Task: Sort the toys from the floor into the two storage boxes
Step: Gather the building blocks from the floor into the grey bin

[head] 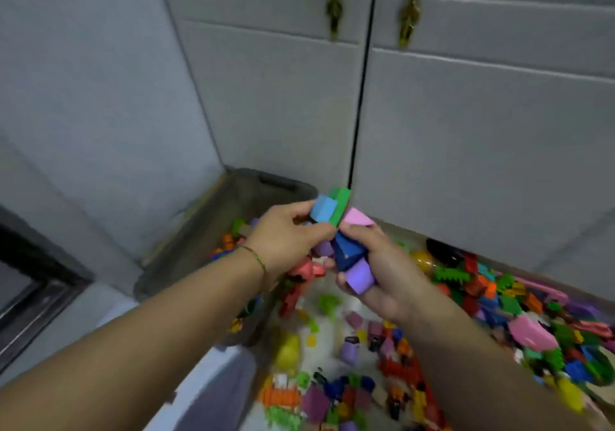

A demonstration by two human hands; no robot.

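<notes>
Nearest me, from 6 to 4 o'clock, lies a blurred heap of mixed toys (382, 364) (bricks and foam pieces, mostly); I cannot tell whether a clear box holds it. Above it, at centre, my hands meet. My right hand (392, 274) is curled round a purple block (358, 276), a dark-blue block (344, 252) and a pink block (357, 218). My left hand (286, 241), just at 9 o'clock of it, pinches a light-blue block (322, 209) and a green block (341, 206). Behind, at 11 o'clock, a grey storage box (239, 191) with toys inside stands in the corner. At 12 o'clock rise cupboard doors (466, 131) with brass handles (412, 4).
</notes>
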